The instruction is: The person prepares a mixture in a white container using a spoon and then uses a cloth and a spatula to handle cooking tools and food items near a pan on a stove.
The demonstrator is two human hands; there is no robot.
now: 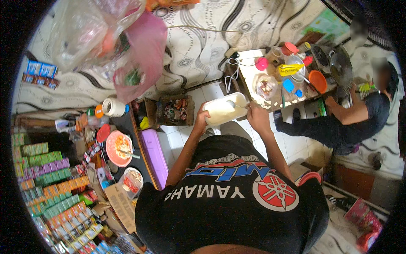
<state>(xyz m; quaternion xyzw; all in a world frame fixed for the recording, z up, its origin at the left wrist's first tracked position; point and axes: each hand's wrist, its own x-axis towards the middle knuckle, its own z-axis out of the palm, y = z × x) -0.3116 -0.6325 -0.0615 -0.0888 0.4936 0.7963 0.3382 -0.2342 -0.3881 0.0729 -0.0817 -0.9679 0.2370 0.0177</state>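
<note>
My left hand (201, 118) grips the left end of a white rectangular tub (219, 119), its thumb over the rim. Pale, creamy contents fill part of the tub. A metal spoon (231, 103) dips into them, and its handle runs right to my right hand (256, 115), which is closed around it at the tub's right end. The tub is held in the air before my body, above the tiled floor.
On the right, a low table (250, 85) bears bowls, jars and a bag of food; a person (355, 117) sits beside it near a wok (341, 66). At left, a dark counter (127, 117) holds a pink basket (111, 147). A purple container (153, 155) and cardboard box (190, 109) stand between.
</note>
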